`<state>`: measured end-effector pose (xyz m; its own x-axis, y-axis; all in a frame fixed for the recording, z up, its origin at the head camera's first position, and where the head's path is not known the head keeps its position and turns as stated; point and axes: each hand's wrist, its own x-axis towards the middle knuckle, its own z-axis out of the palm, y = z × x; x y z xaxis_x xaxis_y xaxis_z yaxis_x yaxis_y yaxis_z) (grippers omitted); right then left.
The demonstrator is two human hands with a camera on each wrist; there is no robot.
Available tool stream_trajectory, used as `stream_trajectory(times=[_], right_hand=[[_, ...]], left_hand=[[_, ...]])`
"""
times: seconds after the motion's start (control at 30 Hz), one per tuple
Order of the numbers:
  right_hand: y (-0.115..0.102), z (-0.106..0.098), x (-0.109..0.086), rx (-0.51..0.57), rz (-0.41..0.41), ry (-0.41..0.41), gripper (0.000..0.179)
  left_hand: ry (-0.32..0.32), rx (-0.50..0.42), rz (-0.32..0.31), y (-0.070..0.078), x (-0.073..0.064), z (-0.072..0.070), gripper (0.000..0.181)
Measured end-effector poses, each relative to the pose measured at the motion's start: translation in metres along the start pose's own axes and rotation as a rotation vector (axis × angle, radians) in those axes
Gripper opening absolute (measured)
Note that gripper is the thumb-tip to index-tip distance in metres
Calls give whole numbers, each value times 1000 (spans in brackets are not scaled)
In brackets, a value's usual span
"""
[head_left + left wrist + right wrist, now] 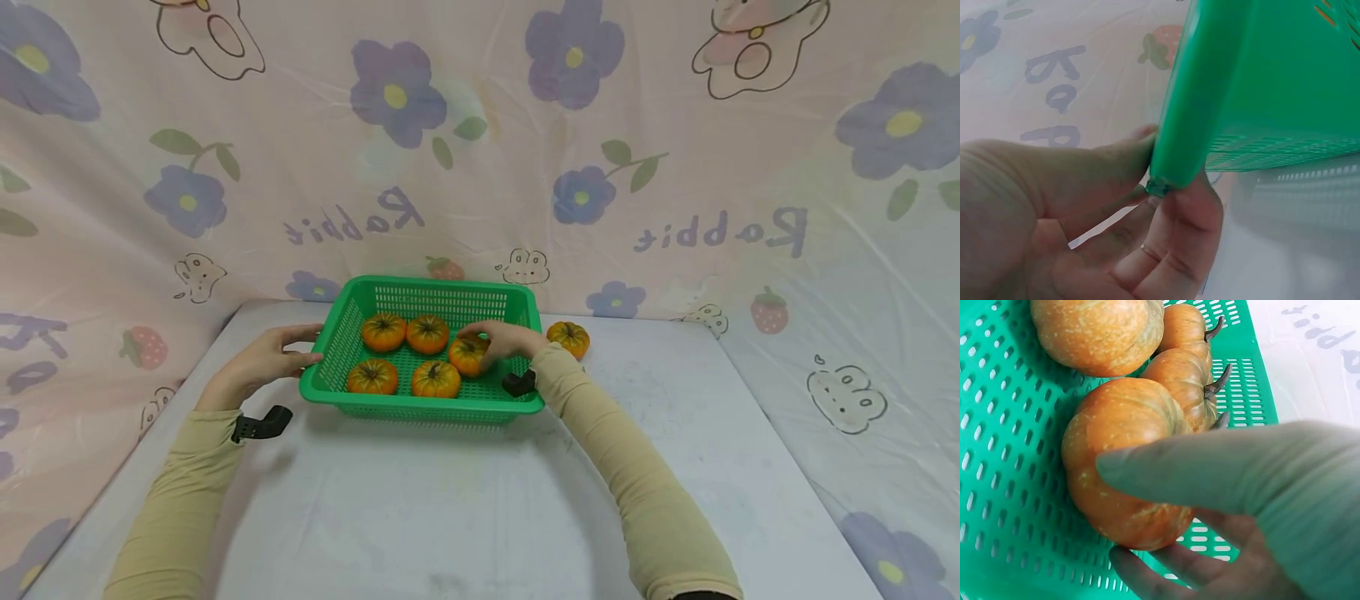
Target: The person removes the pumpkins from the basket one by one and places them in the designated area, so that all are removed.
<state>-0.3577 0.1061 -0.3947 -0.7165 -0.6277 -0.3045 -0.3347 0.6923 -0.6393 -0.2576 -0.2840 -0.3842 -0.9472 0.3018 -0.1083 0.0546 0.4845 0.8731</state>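
Observation:
A green plastic basket (431, 403) with slotted walls stands on the table. My left hand (262, 360) pinches the left end of its rim (1194, 94) between thumb and fingers, as the left wrist view shows. Inside the basket, my right hand (508, 340) holds a small orange pumpkin (465, 357), thumb on one side and fingers round the other. In the right wrist view this pumpkin (1122, 415) is low in the basket; whether it touches the floor I cannot tell. Several like pumpkins (436, 380) sit left of it.
Another orange pumpkin (570, 336) lies on the white table (420, 517), just outside the basket's right end. A printed cloth (480, 167) with flowers and rabbits hangs behind the table and along its sides. Both wrists wear black camera mounts (262, 423).

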Motion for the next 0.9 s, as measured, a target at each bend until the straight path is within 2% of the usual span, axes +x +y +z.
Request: stream_trajectory(times=[0.47,0.7,0.9], right_hand=[[1,1,2,-110,-51,-25,68],[0,1,1,-93,-35,-22,69],[0,2,2,-109,-59,-17,69]], left_hand=[[3,3,8,1,-1,0,67],[6,2,10,1,-1,0,66],[5,1,10,0,-1,0,65]])
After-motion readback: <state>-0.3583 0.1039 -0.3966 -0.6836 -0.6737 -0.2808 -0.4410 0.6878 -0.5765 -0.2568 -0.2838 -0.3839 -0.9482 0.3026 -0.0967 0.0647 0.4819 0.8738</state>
